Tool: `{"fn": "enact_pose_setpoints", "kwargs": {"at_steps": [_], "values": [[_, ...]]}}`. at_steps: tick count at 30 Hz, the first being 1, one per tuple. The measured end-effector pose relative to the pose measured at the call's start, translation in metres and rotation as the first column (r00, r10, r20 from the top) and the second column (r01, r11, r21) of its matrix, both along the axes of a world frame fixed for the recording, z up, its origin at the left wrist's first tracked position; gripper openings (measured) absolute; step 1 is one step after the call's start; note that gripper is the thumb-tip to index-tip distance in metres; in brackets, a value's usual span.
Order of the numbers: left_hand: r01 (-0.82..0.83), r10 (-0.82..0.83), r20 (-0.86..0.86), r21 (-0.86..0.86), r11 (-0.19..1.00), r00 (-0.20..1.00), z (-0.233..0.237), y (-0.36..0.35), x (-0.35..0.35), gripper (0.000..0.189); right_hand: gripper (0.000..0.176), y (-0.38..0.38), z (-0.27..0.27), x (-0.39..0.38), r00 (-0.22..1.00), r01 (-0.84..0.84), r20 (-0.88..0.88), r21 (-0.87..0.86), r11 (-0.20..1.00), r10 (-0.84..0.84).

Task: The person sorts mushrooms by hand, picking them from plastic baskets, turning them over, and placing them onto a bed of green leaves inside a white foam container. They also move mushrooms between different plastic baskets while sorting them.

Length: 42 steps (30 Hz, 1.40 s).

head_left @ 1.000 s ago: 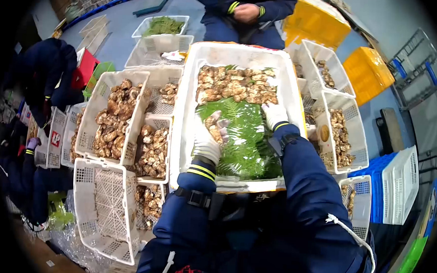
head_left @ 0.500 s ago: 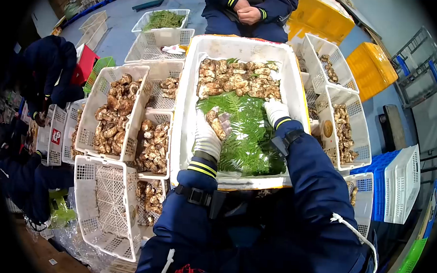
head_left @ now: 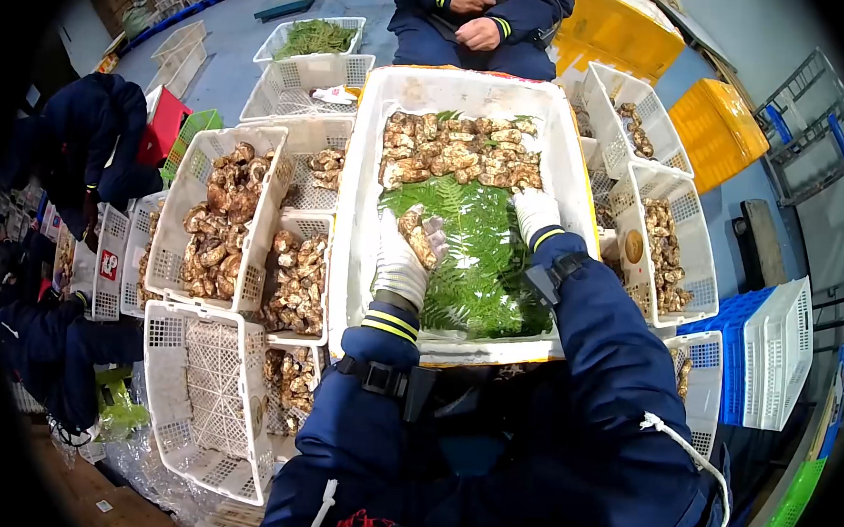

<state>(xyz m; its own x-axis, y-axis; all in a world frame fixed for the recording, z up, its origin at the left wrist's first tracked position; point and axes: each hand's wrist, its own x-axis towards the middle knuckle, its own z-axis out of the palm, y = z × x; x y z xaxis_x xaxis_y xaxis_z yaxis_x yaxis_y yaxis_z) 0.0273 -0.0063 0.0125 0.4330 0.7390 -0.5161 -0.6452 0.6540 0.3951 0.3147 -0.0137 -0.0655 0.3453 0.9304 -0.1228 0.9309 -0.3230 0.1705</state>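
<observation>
A white foam box point(head_left: 357, 260) stands before me, lined with green fern leaves point(head_left: 484, 267). Rows of brown-and-white mushrooms point(head_left: 452, 151) lie side by side across its far half. My left hand point(head_left: 401, 267), in a white glove, is closed around a single mushroom point(head_left: 416, 233) over the ferns, near the box's left wall. At the right end of the nearest row is my right hand point(head_left: 536, 212), also gloved, its fingers curled down close to the mushrooms; I cannot tell what they hold.
Baskets of mushrooms point(head_left: 224, 224) flank the box on the left, with more baskets point(head_left: 666, 257) on the right. A tilted basket point(head_left: 210, 386) stands lower left. Across the box sits a person point(head_left: 477, 28); other people point(head_left: 94, 141) work at far left. Yellow crates point(head_left: 715, 131) stand at upper right.
The person across from me has parted their clasped hands. My right hand has shifted very slightly; my left hand still holds its mushroom in nearly the same place.
</observation>
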Motion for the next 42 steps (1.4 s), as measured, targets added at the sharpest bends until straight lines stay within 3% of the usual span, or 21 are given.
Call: {"fn": "enact_pose_setpoints", "kwargs": {"at_steps": [3,4,5,7,9,10,12,13,14,16,18,21,22,25,26,28,30,35,36,41,42], "values": [[-0.004,0.001,0.059,0.042,0.999,0.998,0.003,-0.003,-0.002,0.054,0.029,-0.013,0.027,0.001,0.995,-0.015,-0.092,0.164,0.986,0.031],[-0.012,0.006,0.091,0.061,0.998,0.996,0.003,-0.004,-0.002,0.050,0.024,-0.022,0.051,-0.005,0.983,0.046,-0.184,0.136,0.990,-0.021],[-0.020,0.010,0.124,0.081,0.997,0.992,0.005,-0.005,-0.001,0.045,0.032,-0.028,0.063,-0.005,0.933,0.083,-0.359,0.256,0.963,0.014],[0.012,-0.022,0.084,0.124,0.992,0.996,0.009,-0.009,0.002,0.036,0.056,-0.047,0.078,-0.014,0.704,0.228,-0.680,0.490,0.842,0.205],[0.057,-0.079,0.150,0.145,0.988,0.985,0.008,-0.014,0.001,0.023,0.063,-0.055,0.103,-0.038,0.473,0.306,-0.832,0.463,0.832,0.289],[0.118,-0.140,0.171,0.136,0.984,0.975,0.000,-0.012,0.000,0.024,0.065,-0.061,0.115,-0.055,0.327,0.353,-0.867,0.480,0.803,0.375],[0.169,-0.189,0.154,0.132,0.977,0.970,0.002,-0.016,-0.001,0.029,0.072,-0.070,0.134,-0.088,0.174,0.377,-0.851,0.522,0.765,0.495],[0.158,-0.205,0.293,0.177,0.972,0.934,-0.009,-0.010,0.003,0.035,0.077,-0.074,0.143,-0.098,0.231,0.299,-0.814,0.581,0.757,0.533],[0.163,-0.192,0.275,0.126,0.979,0.942,-0.021,-0.009,0.002,0.036,0.081,-0.073,0.143,-0.106,0.025,0.333,-0.817,0.550,0.766,0.576],[0.172,-0.171,0.239,0.016,0.985,0.956,0.015,-0.020,0.000,0.037,0.083,-0.076,0.146,-0.119,0.038,0.348,-0.798,0.575,0.741,0.601],[0.180,-0.220,0.388,0.139,0.974,0.895,0.034,-0.027,-0.003,0.042,0.082,-0.075,0.129,-0.133,0.074,0.403,-0.765,0.610,0.682,0.640],[0.203,-0.214,0.510,0.078,0.976,0.833,0.033,-0.030,0.000,0.046,0.073,-0.072,0.103,-0.136,0.381,0.312,-0.658,0.753,0.579,0.650],[0.229,-0.227,0.538,0.066,0.971,0.812,0.027,-0.028,0.002,0.047,0.072,-0.070,0.101,-0.140,0.290,0.369,-0.640,0.761,0.534,0.712],[0.297,-0.294,0.559,0.087,0.951,0.776,0.022,-0.030,0.006,0.051,0.072,-0.076,0.114,-0.143,0.337,0.310,-0.576,0.815,0.491,0.744],[0.318,-0.316,0.602,0.107,0.942,0.734,0.023,-0.031,0.008,0.050,0.071,-0.076,0.107,-0.144,0.187,0.368,-0.626,0.759,0.537,0.757],[0.277,-0.296,0.572,0.123,0.953,0.765,0.014,-0.029,0.010,0.047,0.068,-0.078,0.111,-0.146,0.054,0.382,-0.673,0.697,0.607,0.738],[0.239,-0.267,0.597,0.128,0.963,0.756,0.019,-0.030,0.010,0.037,0.064,-0.076,0.113,-0.137,0.340,0.153,-0.591,0.802,0.577,0.731],[0.199,-0.265,0.487,0.183,0.963,0.832,0.010,-0.030,0.007,0.037,0.057,-0.075,0.105,-0.135,0.501,0.191,-0.589,0.790,0.583,0.634],[0.196,-0.265,0.466,0.192,0.962,0.844,0.010,-0.030,0.007,0.037,0.054,-0.073,0.105,-0.138,0.397,0.272,-0.633,0.773,0.574,0.664],[0.197,-0.280,0.426,0.228,0.954,0.860,0.010,-0.027,0.007,0.039,0.051,-0.072,0.100,-0.135,0.542,0.250,-0.593,0.790,0.560,0.595],[0.200,-0.287,0.424,0.240,0.950,0.859,0.013,-0.027,0.007,0.040,0.051,-0.071,0.099,-0.135,0.458,0.306,-0.637,0.768,0.563,0.620]]}}
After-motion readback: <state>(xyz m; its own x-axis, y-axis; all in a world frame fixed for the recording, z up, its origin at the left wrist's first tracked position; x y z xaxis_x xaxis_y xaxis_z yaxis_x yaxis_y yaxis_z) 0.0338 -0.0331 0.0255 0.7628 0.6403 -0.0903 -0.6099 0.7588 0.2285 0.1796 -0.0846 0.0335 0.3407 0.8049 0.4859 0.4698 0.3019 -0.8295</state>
